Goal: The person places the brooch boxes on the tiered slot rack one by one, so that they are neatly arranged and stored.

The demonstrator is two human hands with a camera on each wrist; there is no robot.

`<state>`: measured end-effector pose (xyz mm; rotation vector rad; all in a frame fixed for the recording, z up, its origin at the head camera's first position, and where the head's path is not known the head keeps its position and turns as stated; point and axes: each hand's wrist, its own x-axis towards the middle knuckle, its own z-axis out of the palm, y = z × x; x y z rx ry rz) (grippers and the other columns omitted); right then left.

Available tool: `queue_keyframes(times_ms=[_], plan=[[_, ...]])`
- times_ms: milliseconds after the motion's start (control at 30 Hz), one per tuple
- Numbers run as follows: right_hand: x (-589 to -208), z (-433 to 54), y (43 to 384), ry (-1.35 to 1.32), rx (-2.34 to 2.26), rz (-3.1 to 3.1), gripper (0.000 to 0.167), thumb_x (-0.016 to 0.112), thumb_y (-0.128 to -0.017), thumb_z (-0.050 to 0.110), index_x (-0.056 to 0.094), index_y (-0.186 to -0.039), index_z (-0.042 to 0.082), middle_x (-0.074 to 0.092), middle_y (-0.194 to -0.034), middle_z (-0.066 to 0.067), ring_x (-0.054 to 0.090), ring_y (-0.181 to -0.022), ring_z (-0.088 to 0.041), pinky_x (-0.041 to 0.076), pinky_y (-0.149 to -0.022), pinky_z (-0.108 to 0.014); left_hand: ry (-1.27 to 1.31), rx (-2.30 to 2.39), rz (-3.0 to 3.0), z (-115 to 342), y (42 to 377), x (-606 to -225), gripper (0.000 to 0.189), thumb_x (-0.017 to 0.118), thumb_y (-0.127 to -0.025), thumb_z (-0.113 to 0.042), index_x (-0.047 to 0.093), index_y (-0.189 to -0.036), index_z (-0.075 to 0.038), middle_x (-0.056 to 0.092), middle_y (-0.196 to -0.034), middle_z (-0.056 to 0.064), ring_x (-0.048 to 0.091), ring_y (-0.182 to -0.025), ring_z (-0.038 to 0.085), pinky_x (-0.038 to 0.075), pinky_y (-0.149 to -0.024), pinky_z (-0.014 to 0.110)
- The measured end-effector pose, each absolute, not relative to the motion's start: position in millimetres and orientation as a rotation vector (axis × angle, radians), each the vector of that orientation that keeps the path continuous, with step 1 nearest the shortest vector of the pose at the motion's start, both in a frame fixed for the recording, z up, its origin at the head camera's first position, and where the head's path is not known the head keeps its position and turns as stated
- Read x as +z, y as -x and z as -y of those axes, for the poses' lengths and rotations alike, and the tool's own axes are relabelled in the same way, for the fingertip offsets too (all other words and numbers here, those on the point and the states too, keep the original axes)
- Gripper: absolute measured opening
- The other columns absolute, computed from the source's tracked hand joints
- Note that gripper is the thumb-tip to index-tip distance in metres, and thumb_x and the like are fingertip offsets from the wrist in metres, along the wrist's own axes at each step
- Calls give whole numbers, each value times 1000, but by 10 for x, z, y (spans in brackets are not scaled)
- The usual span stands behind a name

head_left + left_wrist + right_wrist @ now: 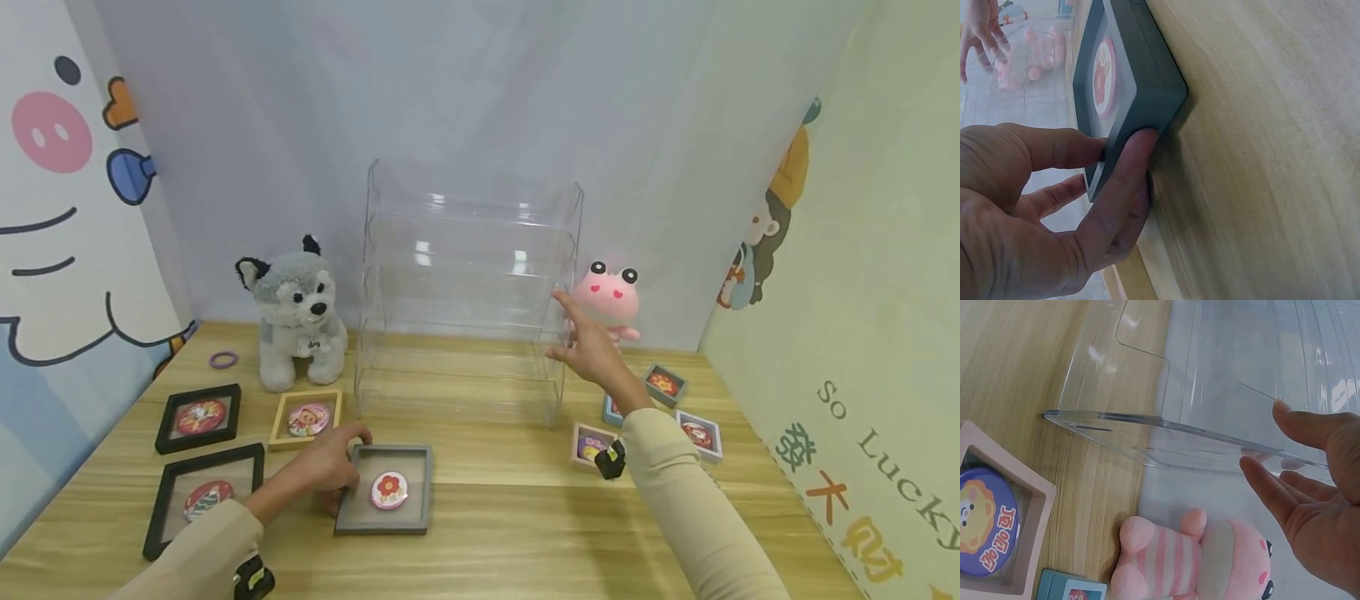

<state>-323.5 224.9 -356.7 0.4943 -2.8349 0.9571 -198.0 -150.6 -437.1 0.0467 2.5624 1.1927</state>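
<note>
My left hand (330, 462) pinches the left edge of a grey square frame (429, 492). Behind clear glazing in it is a round badge with a red flower (389, 490). The left wrist view shows the thumb on the frame's front and fingers along its side (1129, 125); whether it fully rests on the table I cannot tell. A clear acrylic tiered display rack (461, 325) stands upright at the back. Beside its right side panel is my right hand (592, 346), thumb and fingers apart and extended around the panel's edge; firm contact is unclear in the right wrist view.
At left lie two black frames (172, 425), a yellow frame (276, 421) and a purple ring (223, 359). A plush husky (296, 308) sits left of the rack, a pink plush frog (607, 296) right. Several small frames, including a pink one (1035, 506), lie at right.
</note>
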Motion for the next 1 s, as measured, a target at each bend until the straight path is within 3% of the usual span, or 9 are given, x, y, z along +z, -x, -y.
queue_keyframes(times_ms=[367, 500, 700, 833, 1000], plan=[[-3525, -2278, 3246, -502, 958, 2825, 93, 77, -86, 6, 22, -160, 21, 30, -161, -23, 58, -121, -50, 57, -84, -54, -246, 1175, -2742, 1476, 2032, -4142, 71, 56, -65, 19, 59, -133, -2, 49, -74, 11, 53, -47, 19, 51, -40, 31], [-3533, -2293, 3243, -490, 983, 2833, 94, 76, -86, 7, 21, -160, 23, 28, -162, -21, 56, -123, -50, 57, -85, -54, -339, 1239, -2715, 1465, 2076, -3935, 71, 54, -72, 19, 54, -139, -1, 50, -85, 17, 53, -49, 18, 55, -45, 35], [-3560, -2291, 3237, -495, 998, 2817, 95, 77, -85, 6, 22, -160, 24, 29, -161, -21, 57, -121, -50, 57, -84, -52, -558, 1274, -2777, 1448, 2172, -3652, 66, 53, -79, 17, 50, -142, 0, 49, -123, 36, 53, -56, 17, 55, -47, 33], [-3566, -2269, 3225, -509, 1002, 2807, 94, 78, -85, 6, 23, -160, 23, 32, -159, -23, 58, -120, -51, 57, -84, -52, -613, 1233, -2871, 1422, 2252, -3473, 63, 55, -82, 16, 50, -142, -2, 46, -120, 36, 59, -67, 21, 54, -47, 30], [-3573, -2246, 3218, -506, 1004, 2803, 94, 78, -84, 5, 24, -159, 23, 34, -157, -26, 58, -119, -51, 57, -83, -52, -626, 1185, -2933, 1383, 2380, -3270, 66, 55, -84, 16, 47, -146, -5, 42, -118, 34, 54, -71, 23, 54, -50, 29]])
